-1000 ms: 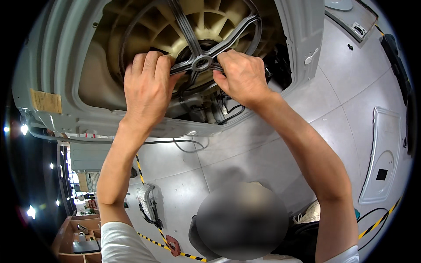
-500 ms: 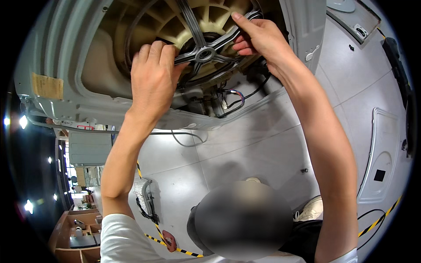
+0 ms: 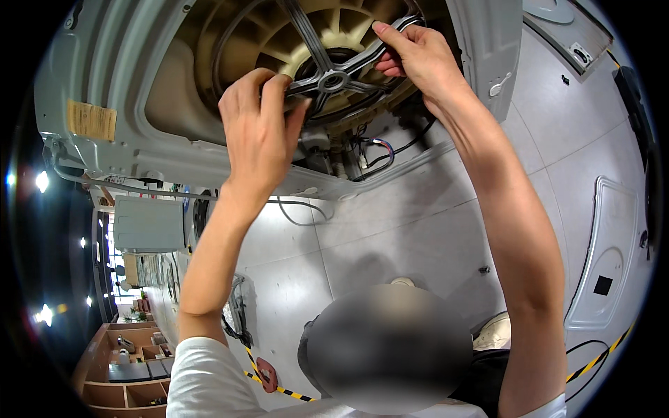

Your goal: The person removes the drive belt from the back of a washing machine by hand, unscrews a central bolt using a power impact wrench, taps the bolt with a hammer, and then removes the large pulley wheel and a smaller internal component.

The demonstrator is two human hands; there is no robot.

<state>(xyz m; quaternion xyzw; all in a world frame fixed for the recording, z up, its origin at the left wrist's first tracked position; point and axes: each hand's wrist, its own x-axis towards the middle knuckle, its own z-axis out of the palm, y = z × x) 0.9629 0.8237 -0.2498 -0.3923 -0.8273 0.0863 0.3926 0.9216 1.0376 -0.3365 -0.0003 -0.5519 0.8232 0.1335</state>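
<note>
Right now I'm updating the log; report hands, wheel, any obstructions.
Right hand gripping spoked wheel near rim. Left hand at another spoke, grip unclear. Wires visible below wheel.

grey metal casing around a cream drum
inside the casing, the spoked bracket is silver-grey and wires show red and blue; on the casing's left, a tan label; below the casing, pale grey floor tiles; lower right of the casing, black-and-yellow striped tape and a light grey panel with a black square.

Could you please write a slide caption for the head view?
Right hand holding a grey spoked part, left hand close beside its hub, at a grey panel's opening.
</note>
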